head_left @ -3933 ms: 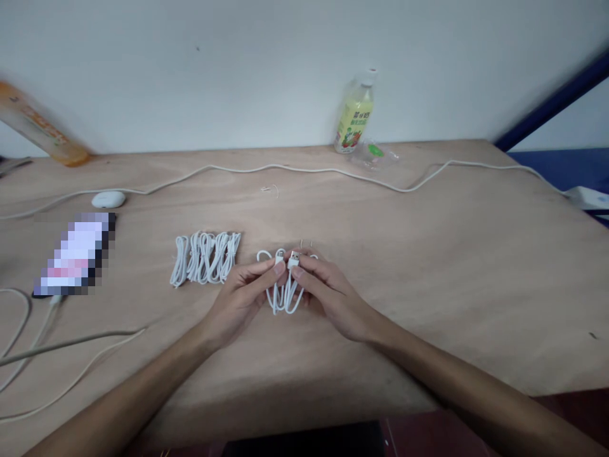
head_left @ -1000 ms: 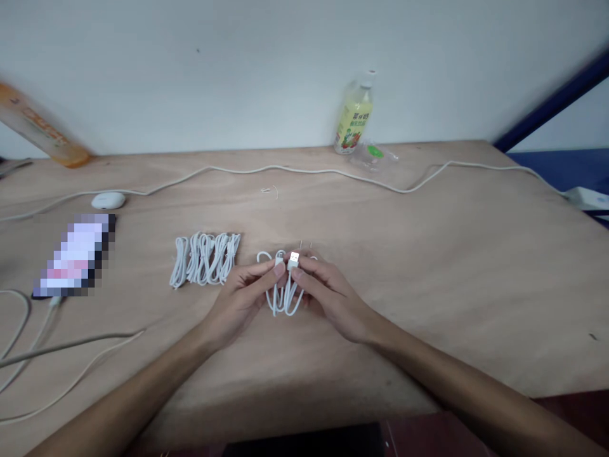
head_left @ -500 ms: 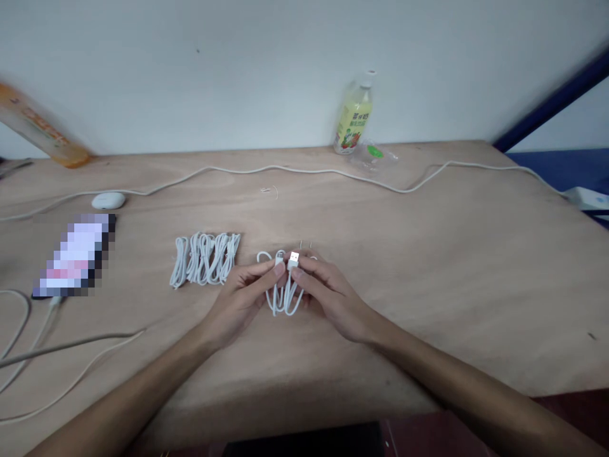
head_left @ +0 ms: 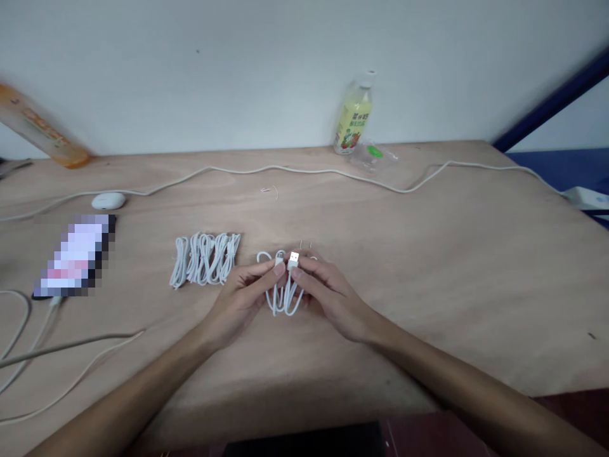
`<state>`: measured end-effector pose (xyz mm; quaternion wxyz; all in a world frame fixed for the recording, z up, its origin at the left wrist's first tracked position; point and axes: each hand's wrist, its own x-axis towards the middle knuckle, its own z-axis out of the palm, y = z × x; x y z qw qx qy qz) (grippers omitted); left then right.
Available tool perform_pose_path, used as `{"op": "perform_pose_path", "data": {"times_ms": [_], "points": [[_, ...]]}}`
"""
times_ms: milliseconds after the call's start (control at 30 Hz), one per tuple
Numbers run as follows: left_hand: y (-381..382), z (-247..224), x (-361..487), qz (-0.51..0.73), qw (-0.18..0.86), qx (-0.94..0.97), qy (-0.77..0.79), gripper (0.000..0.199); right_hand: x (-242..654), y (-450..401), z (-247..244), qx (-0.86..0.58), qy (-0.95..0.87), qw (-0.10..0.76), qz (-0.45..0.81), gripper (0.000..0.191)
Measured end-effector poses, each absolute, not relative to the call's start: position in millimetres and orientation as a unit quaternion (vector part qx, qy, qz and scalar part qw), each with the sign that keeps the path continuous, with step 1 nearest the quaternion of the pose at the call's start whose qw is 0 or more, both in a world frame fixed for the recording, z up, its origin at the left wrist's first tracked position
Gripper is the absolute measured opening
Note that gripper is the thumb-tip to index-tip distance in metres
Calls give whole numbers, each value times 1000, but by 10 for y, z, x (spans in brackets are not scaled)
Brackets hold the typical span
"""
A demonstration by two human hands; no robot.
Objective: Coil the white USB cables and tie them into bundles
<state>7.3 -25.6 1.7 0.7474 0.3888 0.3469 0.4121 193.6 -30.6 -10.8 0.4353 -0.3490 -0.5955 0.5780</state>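
Note:
A white USB cable (head_left: 291, 298) is gathered in loops between my two hands, low over the table's middle. My left hand (head_left: 247, 289) pinches it near one connector, thumb on top. Opposite, my right hand (head_left: 330, 289) grips the same cable close to the USB plug (head_left: 294, 258), whose metal end points away from me. Both plugs stand side by side, slightly apart. Fingers under the loops are partly hidden. Just left of my left hand lies a row of several coiled white cables (head_left: 205, 259).
A phone (head_left: 76, 257) with a charging lead and a white oval case (head_left: 108, 201) lie at left. Along the back run a long white cord (head_left: 280, 168), an orange bottle (head_left: 45, 130), a yellow-labelled bottle (head_left: 354, 120) and clear plastic wrap (head_left: 373, 155). Small wire ties (head_left: 270, 190) lie mid-table.

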Motion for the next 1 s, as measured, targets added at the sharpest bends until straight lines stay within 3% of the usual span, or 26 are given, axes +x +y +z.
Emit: {"op": "perform_pose_path", "data": {"times_ms": [1000], "points": [[-255,11,76,415,750,380,348,28,1939,-312,-102,-349,-594,431,583,41]]}}
